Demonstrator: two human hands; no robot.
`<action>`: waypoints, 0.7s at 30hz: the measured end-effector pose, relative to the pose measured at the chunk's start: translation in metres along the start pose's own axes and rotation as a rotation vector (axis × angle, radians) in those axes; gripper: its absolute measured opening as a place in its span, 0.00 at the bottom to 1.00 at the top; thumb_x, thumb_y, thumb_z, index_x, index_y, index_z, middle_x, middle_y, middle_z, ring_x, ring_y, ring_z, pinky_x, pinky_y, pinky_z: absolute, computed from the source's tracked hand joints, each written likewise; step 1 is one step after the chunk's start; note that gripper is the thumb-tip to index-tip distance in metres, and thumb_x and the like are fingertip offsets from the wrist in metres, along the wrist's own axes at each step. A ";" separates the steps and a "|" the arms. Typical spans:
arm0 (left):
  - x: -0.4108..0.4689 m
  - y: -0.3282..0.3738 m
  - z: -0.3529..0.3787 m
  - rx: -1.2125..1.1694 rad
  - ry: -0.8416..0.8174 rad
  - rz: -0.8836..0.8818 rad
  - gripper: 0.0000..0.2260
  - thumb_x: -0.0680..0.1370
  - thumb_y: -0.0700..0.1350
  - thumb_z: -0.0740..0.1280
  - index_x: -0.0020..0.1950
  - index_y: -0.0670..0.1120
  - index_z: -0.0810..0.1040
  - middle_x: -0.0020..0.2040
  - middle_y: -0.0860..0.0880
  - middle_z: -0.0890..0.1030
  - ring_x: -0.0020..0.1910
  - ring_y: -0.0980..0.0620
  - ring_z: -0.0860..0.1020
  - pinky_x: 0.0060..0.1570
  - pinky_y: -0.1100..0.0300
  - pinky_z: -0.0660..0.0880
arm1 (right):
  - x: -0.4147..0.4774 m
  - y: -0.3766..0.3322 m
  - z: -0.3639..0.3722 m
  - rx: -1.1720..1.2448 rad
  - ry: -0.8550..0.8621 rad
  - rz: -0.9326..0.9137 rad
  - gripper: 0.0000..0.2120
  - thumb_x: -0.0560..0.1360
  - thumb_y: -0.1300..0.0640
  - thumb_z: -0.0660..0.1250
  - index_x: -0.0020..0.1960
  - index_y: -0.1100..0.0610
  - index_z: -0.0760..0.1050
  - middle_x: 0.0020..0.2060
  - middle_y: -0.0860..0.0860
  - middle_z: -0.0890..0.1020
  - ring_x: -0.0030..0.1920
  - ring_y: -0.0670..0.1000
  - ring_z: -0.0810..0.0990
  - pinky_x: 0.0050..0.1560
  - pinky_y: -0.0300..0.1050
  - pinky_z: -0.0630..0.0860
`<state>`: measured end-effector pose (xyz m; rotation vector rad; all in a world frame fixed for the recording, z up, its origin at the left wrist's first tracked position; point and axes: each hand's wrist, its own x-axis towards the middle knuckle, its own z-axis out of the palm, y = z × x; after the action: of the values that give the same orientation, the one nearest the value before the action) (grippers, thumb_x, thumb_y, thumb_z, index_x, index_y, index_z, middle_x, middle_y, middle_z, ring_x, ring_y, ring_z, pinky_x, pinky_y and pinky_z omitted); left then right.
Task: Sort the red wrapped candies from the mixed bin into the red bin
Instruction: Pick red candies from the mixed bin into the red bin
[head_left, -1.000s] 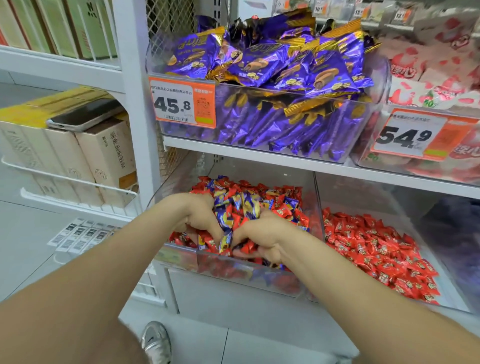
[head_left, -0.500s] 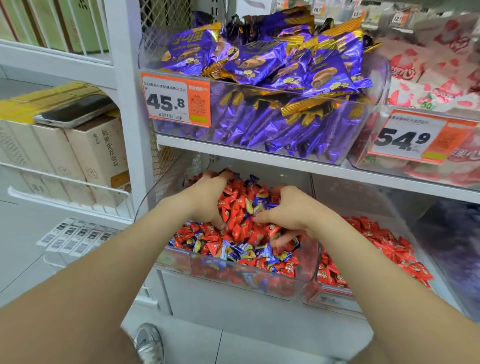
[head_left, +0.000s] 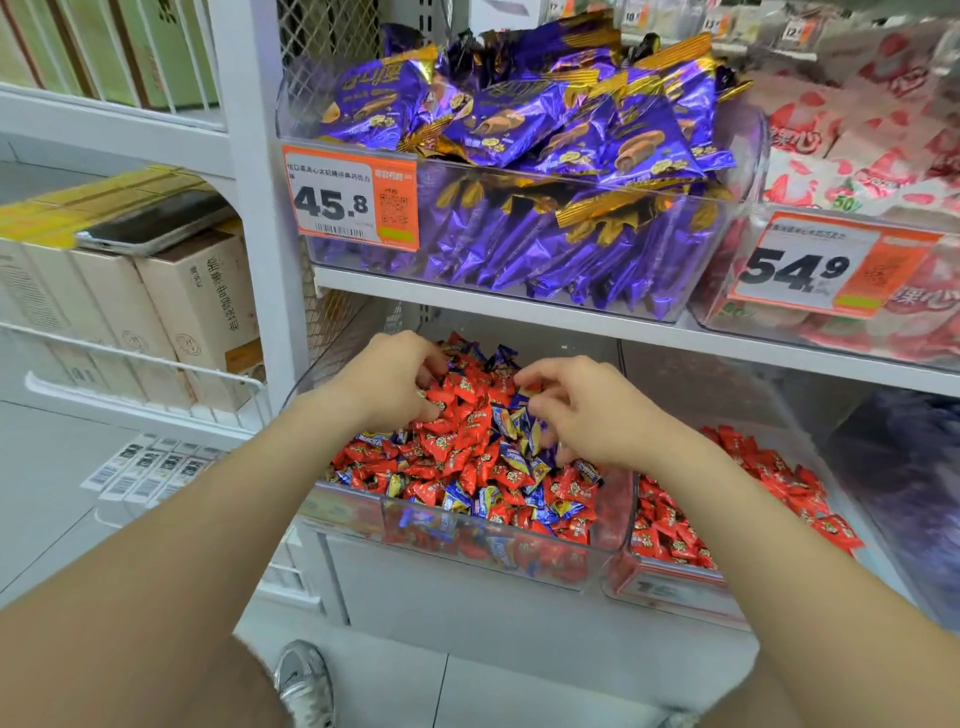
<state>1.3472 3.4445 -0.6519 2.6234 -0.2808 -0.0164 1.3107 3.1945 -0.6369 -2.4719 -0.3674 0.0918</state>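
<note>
The mixed bin (head_left: 467, 535) is a clear box low in the middle of the frame, under a white shelf (head_left: 519, 312). It is full of small red candies (head_left: 467, 436) with blue candies (head_left: 511, 423) mixed in. The candies are piled highest at the back.

Both hands are in this bin, on top of the pile and a little apart. The left hand (head_left: 387, 382) is at the back left of the pile. Its fingers are bent down and pinch some red candies. The right hand (head_left: 592, 410) is just to the right of it, over a spot with red and blue candies. Its fingers are bent and touch the pile, but I cannot tell if it holds any candy.

The red bin (head_left: 670, 587) stands right beside the mixed bin, at the lower right. It has only red candies in it, lying in a low layer.

On the shelf above is a clear bin of purple packets (head_left: 519, 218) with a price tag (head_left: 350, 200) that says 45.8. To the right are pink and white packets (head_left: 857, 130) and a tag (head_left: 826, 265) that says 54.9. At the left of the frame, a dark phone (head_left: 156, 221) lies on top of tan boxes (head_left: 197, 306). A gray shoe (head_left: 304, 680) shows on the floor at the bottom.
</note>
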 end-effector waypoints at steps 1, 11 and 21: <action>-0.001 0.001 0.000 -0.012 0.018 -0.001 0.26 0.75 0.43 0.79 0.72 0.47 0.78 0.60 0.44 0.83 0.52 0.47 0.82 0.51 0.55 0.80 | 0.000 -0.002 0.002 -0.052 0.060 -0.037 0.10 0.85 0.58 0.64 0.63 0.49 0.81 0.36 0.44 0.84 0.34 0.44 0.84 0.41 0.50 0.85; -0.003 0.001 -0.011 -0.074 0.019 -0.031 0.26 0.77 0.29 0.59 0.70 0.50 0.78 0.57 0.44 0.83 0.52 0.45 0.83 0.41 0.52 0.78 | 0.017 -0.018 0.014 0.201 0.041 0.079 0.21 0.80 0.69 0.59 0.63 0.52 0.81 0.43 0.52 0.85 0.32 0.48 0.83 0.37 0.40 0.80; -0.006 -0.006 -0.012 -0.061 -0.230 -0.003 0.23 0.76 0.31 0.60 0.64 0.53 0.74 0.59 0.47 0.73 0.44 0.52 0.75 0.36 0.59 0.72 | 0.036 -0.026 0.029 0.196 0.271 0.112 0.11 0.80 0.52 0.65 0.51 0.50 0.86 0.33 0.47 0.83 0.31 0.48 0.78 0.37 0.40 0.72</action>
<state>1.3431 3.4565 -0.6443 2.5619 -0.3494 -0.3240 1.3342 3.2415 -0.6439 -2.2704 -0.0978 -0.1535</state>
